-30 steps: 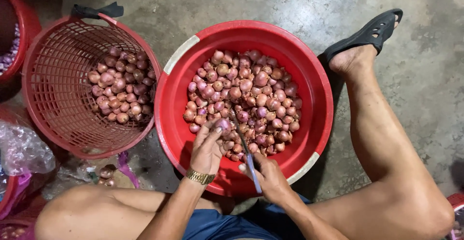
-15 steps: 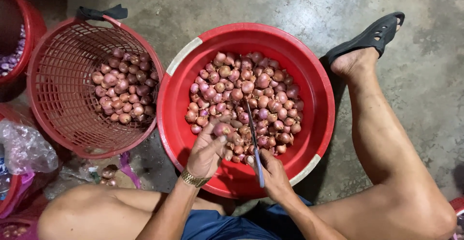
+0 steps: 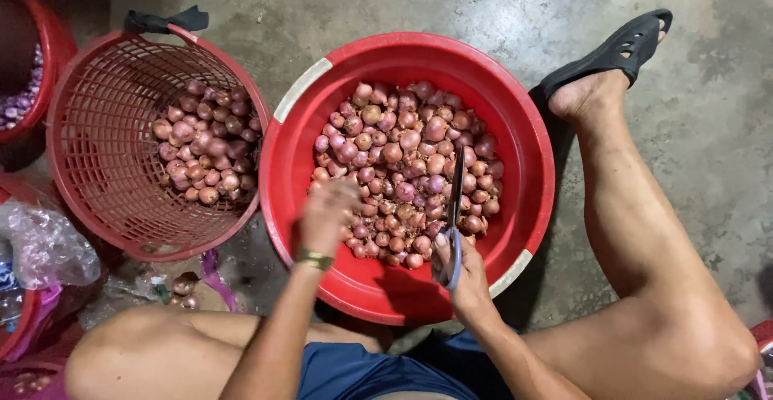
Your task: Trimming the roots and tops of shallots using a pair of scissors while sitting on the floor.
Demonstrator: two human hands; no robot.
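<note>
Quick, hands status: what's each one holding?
Left hand: blurred over the shallots, grip cannot be told.
Right hand: closed on scissors.

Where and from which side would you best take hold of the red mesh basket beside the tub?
Probably by the rim of the red mesh basket, from above on its bare left part: the shallots are heaped against the right wall near the red tub, and a dark cloth lies on the far rim. The left hand is nearest it.
</note>
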